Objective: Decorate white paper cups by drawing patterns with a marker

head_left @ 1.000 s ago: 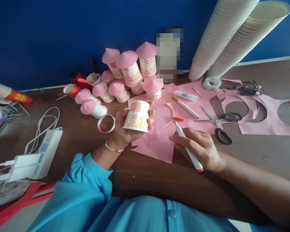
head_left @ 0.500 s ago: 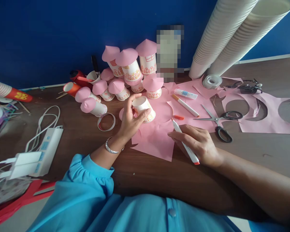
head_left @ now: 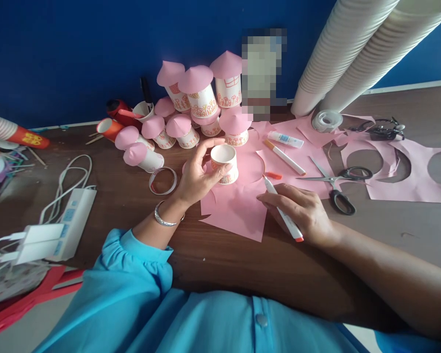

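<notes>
My left hand (head_left: pixel 200 177) is wrapped around a small white paper cup (head_left: pixel 228 171), its open mouth facing up and drawings on its side. In my right hand (head_left: pixel 303 211) is a white marker (head_left: pixel 285 211), uncapped, its tip pointing away from me toward the cup but apart from it. An orange-red cap (head_left: pixel 273 175) lies just beyond the tip. Beneath both hands spreads pink paper (head_left: pixel 238 215). Behind the cup stand several decorated paper cups (head_left: pixel 203 105) with pink cone roofs, some stacked on others.
Black-handled scissors (head_left: pixel 332 180) lie open at right, near a second marker (head_left: pixel 284 157), a glue tube (head_left: pixel 285 139), a tape roll (head_left: pixel 327 120) and cut pink scraps (head_left: pixel 389 186). Tall cup stacks (head_left: pixel 345 59) lean on the blue wall. A power strip (head_left: pixel 73 225) lies left, a paper ring (head_left: pixel 162 180) nearer.
The cup in my left hand has turned more upright and shifted slightly right in view. My right hand keeps the marker in nearly the same pose.
</notes>
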The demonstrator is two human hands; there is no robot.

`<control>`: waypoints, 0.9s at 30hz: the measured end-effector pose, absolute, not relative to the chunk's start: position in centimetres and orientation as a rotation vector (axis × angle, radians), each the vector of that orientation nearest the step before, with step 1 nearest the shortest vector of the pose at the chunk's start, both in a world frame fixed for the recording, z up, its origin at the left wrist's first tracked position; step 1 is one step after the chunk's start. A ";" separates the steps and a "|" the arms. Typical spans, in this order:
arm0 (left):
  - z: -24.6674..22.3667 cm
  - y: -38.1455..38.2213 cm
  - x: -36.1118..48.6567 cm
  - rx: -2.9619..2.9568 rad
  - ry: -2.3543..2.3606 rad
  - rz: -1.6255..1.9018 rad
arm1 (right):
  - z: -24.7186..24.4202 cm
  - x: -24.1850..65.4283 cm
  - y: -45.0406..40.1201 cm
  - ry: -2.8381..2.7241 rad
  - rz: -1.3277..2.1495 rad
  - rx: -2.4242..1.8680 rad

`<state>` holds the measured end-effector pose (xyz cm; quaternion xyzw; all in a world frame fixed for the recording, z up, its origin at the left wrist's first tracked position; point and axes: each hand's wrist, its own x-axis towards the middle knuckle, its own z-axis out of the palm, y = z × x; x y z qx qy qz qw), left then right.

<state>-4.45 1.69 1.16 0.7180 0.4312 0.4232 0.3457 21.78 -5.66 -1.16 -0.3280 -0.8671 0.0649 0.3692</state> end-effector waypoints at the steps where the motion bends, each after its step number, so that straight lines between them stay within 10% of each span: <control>1: 0.9 1.8 -4.4 1.858 1.147 1.152 | -1.2 21.8 -5.7 -2.224 0.170 -0.844; 27: 4.8 -0.5 -5.4 1.968 1.158 1.360 | -0.8 22.8 -3.6 -2.321 -0.024 -1.384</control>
